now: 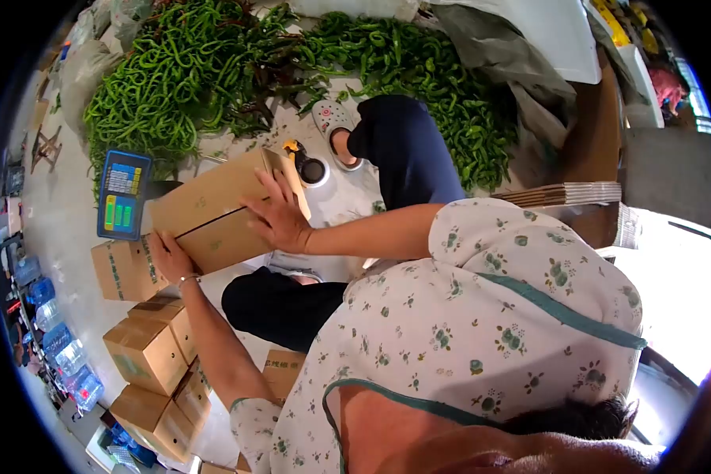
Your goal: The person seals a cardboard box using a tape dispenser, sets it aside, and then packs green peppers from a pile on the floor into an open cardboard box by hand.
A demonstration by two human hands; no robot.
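A cardboard box lies with its top flaps closed and a dark seam running between them. My right hand rests flat on top near the far end, fingers spread. At the near end, my left hand presses against the box with its fingers stretched out; a bracelet circles that wrist. A scale's keypad and display panel stands beside the box. Just past its far end sits a tape dispenser with a roll of tape. Another carton stands by my left hand.
Piles of long green peppers and shorter green peppers cover the floor ahead. Stacked cartons stand at the lower left, large water bottles beyond them. Flattened cardboard lies at the right. My knees flank the box.
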